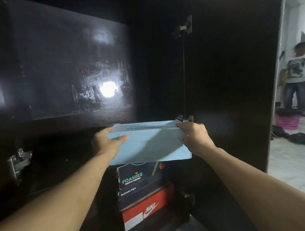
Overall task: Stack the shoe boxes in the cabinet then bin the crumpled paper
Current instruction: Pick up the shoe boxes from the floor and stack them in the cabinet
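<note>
**Light blue box held over the stack**

Between the two bare forearms reaching forward, a light blue shoe box is held at its short ends. The left hand clamps the left end, thumb laid flat across the near face and the fingers curled over the top edge. The right hand grips the right end the same way, its fingers closed over the upper corner and thumb pressed to the near face.

Just below the held box stands a stack of three shoe boxes inside the dark cabinet: a black Foamies box on top, a black Onitsuka Tiger box beneath it, and a red Nike box at the bottom. Whether the blue box rests on the Foamies box or hangs just above it cannot be told.

Farther back, the cabinet's glossy rear panel reflects a bright light. Past the open right door, a person stands near a pink basket on the pale floor.
</note>
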Demonstrator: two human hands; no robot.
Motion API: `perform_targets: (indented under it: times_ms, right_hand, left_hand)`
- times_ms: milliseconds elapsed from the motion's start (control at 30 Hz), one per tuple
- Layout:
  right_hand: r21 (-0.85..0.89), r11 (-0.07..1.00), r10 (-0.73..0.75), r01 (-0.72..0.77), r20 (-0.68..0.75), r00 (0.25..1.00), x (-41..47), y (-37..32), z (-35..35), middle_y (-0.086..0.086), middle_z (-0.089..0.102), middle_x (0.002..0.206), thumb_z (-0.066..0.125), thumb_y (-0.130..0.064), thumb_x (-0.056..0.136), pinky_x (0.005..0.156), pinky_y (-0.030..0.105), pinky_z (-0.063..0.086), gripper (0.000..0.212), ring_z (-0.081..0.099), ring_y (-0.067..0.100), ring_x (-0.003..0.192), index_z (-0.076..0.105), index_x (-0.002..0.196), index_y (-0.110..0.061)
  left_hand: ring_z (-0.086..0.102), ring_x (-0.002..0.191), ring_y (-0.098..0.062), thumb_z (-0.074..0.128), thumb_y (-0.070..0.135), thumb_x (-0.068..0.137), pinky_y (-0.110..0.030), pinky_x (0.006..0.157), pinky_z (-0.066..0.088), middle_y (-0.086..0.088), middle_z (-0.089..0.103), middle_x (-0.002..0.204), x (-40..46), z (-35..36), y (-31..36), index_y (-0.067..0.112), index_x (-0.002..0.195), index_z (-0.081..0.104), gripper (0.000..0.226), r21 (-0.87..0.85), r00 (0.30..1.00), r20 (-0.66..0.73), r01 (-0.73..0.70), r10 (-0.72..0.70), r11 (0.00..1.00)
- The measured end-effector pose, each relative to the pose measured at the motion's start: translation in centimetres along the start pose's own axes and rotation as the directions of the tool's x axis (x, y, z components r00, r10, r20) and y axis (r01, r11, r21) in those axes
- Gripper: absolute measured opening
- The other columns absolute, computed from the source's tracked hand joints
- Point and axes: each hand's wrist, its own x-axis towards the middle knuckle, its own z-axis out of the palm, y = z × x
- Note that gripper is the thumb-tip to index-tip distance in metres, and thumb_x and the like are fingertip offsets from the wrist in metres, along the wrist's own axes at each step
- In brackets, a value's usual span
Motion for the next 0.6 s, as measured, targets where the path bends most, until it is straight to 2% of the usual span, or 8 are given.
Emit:
perform_targets:
  times_ms: [100,167,267,333,400,467,533,600]
  right_hand:
    - [0.023,1.000,-0.010,0.009,0.031,0.999,1.2,0.2,1.5,0.008,0.058,0.126,0.066,-0.004,0.083,0.083,0.024,0.046,0.050,0.057,0.025,0.108,0.062,0.130,-0.020]
    - [-0.001,0.999,-0.033,0.033,0.056,0.998,1.7,0.4,2.5,0.005,0.058,0.126,0.065,-0.005,0.083,0.083,0.023,0.043,0.049,0.055,0.025,0.111,0.061,0.130,-0.018]
    - [-0.017,1.000,0.002,-0.002,-0.008,1.000,2.2,0.3,3.9,0.003,0.054,0.132,0.070,-0.014,0.083,0.092,0.029,0.042,0.049,0.052,0.028,0.117,0.058,0.131,-0.015]
    - [-0.001,0.998,0.070,-0.070,-0.054,0.996,2.5,0.1,4.8,0.006,0.057,0.126,0.074,-0.022,0.082,0.091,0.032,0.043,0.055,0.054,0.029,0.113,0.054,0.133,-0.016]
    - [0.017,0.992,0.123,-0.122,-0.049,0.991,2.7,-0.3,5.6,0.008,0.062,0.120,0.074,-0.028,0.081,0.087,0.032,0.046,0.065,0.056,0.030,0.111,0.046,0.138,-0.018]
    - [0.063,0.991,0.115,-0.114,-0.011,0.993,3.0,-0.3,6.6,0.006,0.064,0.121,0.071,-0.028,0.079,0.082,0.028,0.047,0.073,0.058,0.028,0.111,0.038,0.144,-0.020]
    - [0.144,0.986,0.082,-0.089,0.049,0.995,3.5,0.2,7.6,0.003,0.064,0.126,0.065,-0.022,0.082,0.073,0.017,0.049,0.069,0.062,0.023,0.107,0.038,0.145,-0.018]
    - [0.177,0.982,0.062,-0.074,0.071,0.996,4.3,0.9,8.0,0.005,0.062,0.130,0.055,-0.012,0.084,0.075,0.019,0.051,0.059,0.063,0.021,0.107,0.044,0.142,-0.018]
  left_hand:
    - [0.059,0.108,-0.024,0.088,0.020,0.066,-0.029,0.093,0.046,-0.010,0.061,0.126,2.0,0.9,-1.3,0.013,0.118,0.067,0.057,0.091,1.000,0.015,0.014,-0.016,0.996]
    - [0.051,0.121,-0.028,0.085,0.023,0.069,-0.034,0.101,0.043,-0.012,0.052,0.135,3.0,1.9,-1.8,0.011,0.116,0.067,0.051,0.217,1.000,0.007,-0.014,0.013,0.976]
    - [0.040,0.120,-0.036,0.079,0.027,0.070,-0.042,0.095,0.045,-0.016,0.040,0.129,3.4,3.8,-1.5,0.008,0.111,0.061,0.050,0.414,0.986,-0.160,0.024,0.047,0.910]
    - [0.045,0.116,-0.039,0.077,0.023,0.068,-0.042,0.095,0.046,-0.019,0.041,0.126,3.6,5.4,-1.4,0.002,0.113,0.054,0.055,0.302,0.975,-0.217,0.111,-0.046,0.947]
    - [0.056,0.109,-0.037,0.075,0.030,0.066,-0.039,0.093,0.049,-0.019,0.051,0.125,3.9,7.0,-1.5,0.003,0.114,0.055,0.059,0.119,0.972,-0.151,0.200,-0.181,0.973]
    - [0.060,0.107,-0.034,0.073,0.044,0.067,-0.036,0.090,0.050,-0.014,0.058,0.124,4.2,8.3,-1.8,0.008,0.116,0.059,0.062,-0.009,0.971,-0.032,0.237,-0.237,0.971]
    - [0.052,0.121,-0.031,0.071,0.054,0.074,-0.036,0.098,0.042,-0.010,0.052,0.136,4.2,9.2,-1.9,0.010,0.131,0.051,0.075,-0.099,0.959,0.128,0.266,-0.252,0.959]
    - [0.040,0.134,-0.028,0.069,0.065,0.070,-0.039,0.108,0.034,-0.006,0.038,0.150,3.9,10.1,-1.9,0.015,0.145,0.034,0.097,-0.112,0.940,0.255,0.263,-0.228,0.958]
